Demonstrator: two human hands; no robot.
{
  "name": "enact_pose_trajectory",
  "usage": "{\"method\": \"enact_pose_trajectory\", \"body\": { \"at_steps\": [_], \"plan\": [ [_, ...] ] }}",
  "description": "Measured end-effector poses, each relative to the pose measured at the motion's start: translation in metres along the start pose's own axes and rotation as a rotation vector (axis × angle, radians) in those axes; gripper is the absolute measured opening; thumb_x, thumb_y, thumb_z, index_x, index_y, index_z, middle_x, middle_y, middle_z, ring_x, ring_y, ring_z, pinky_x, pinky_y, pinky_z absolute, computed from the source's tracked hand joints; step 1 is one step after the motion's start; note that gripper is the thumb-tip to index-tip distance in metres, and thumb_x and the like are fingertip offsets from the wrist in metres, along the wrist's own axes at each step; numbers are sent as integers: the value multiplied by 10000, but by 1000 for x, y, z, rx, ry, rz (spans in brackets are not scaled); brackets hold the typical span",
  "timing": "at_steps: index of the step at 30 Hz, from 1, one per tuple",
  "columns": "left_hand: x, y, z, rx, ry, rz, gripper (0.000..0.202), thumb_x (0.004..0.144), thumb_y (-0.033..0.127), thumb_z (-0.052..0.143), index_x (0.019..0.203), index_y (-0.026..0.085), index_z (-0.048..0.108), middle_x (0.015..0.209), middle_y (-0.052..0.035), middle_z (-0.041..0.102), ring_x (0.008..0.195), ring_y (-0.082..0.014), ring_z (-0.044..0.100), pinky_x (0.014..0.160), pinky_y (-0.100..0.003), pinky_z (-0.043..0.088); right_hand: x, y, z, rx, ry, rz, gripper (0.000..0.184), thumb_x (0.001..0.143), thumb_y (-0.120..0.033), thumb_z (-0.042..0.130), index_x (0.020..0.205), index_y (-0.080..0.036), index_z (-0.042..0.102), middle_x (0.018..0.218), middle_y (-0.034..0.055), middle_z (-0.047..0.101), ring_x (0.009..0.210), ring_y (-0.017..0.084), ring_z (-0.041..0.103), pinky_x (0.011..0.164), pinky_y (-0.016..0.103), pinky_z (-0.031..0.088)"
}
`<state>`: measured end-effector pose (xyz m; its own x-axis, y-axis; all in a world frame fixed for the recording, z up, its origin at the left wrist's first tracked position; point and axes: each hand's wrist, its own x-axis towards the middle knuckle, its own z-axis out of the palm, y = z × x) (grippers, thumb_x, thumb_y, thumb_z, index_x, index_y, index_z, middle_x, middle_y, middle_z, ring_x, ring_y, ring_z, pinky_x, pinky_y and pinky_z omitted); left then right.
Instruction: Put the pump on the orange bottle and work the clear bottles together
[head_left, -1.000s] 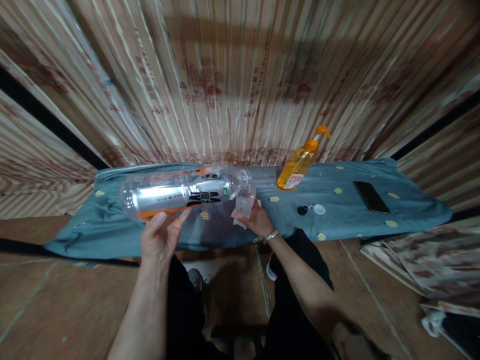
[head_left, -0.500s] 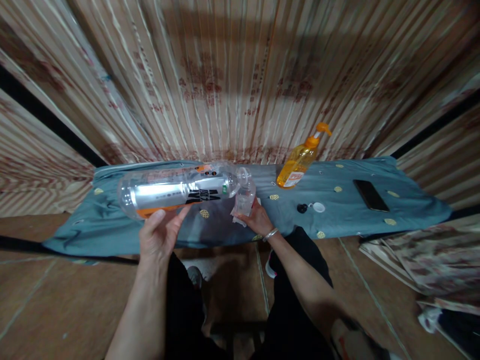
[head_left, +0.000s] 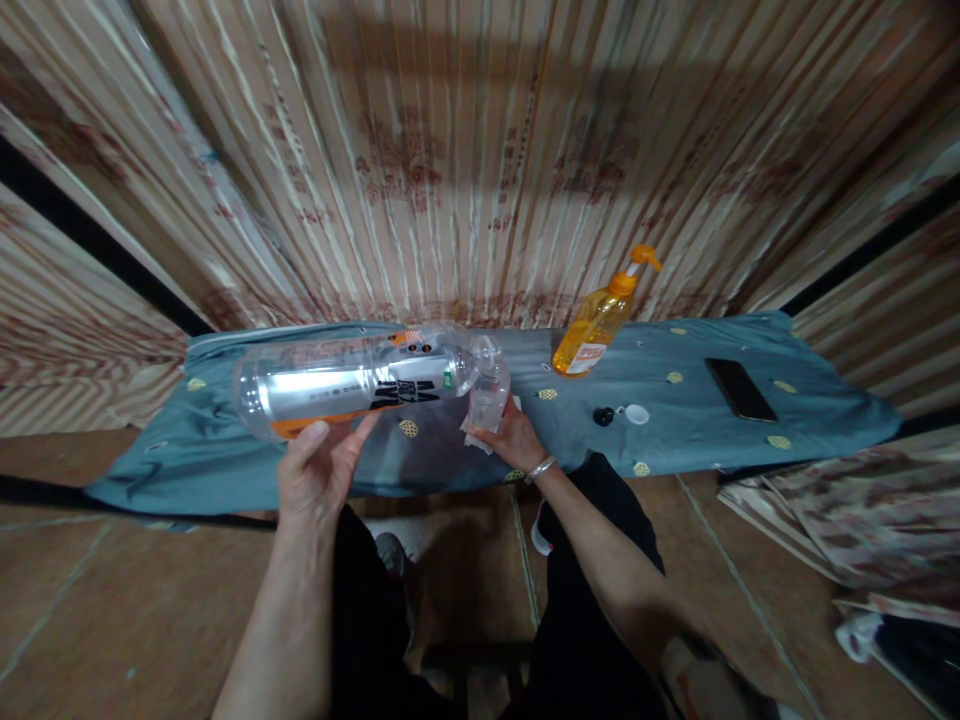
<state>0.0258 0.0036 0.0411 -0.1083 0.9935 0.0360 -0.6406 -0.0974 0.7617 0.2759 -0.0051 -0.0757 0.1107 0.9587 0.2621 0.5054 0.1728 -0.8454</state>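
My left hand [head_left: 321, 468] grips a large clear plastic bottle [head_left: 337, 385] from below, near its middle. The bottle lies on its side in the air, with a silver, orange and black label, and its neck points right. At its mouth is a small clear container [head_left: 489, 390], upright, which my right hand [head_left: 514, 440] holds with fingers wrapped round it. A whitish scrap, maybe tissue [head_left: 477, 438], shows under those fingers. Whether liquid passes between the two is too blurred to tell.
A yellow pump bottle [head_left: 592, 325] with an orange pump stands on the cloth-covered table [head_left: 450, 470]. A small black cap [head_left: 603, 416], a white lid [head_left: 637, 414] and a dark phone [head_left: 741, 390] lie to the right. A striped curtain [head_left: 465, 180] hangs behind.
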Motion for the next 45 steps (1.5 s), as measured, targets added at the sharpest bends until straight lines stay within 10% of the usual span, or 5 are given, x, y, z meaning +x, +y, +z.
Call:
{"method": "enact_pose_trajectory", "body": {
  "at_steps": [45],
  "plan": [
    [-3,3,6,15,10,-1,540,470,181,850,975,309,708,884,-1,749,956,-277,700,807,-454,632,-1,-6,-2,-10,-8,56,799,743,-393,779,1412,-154,415,1259,149,694,1136,312,690,984,453,553]
  ]
}}
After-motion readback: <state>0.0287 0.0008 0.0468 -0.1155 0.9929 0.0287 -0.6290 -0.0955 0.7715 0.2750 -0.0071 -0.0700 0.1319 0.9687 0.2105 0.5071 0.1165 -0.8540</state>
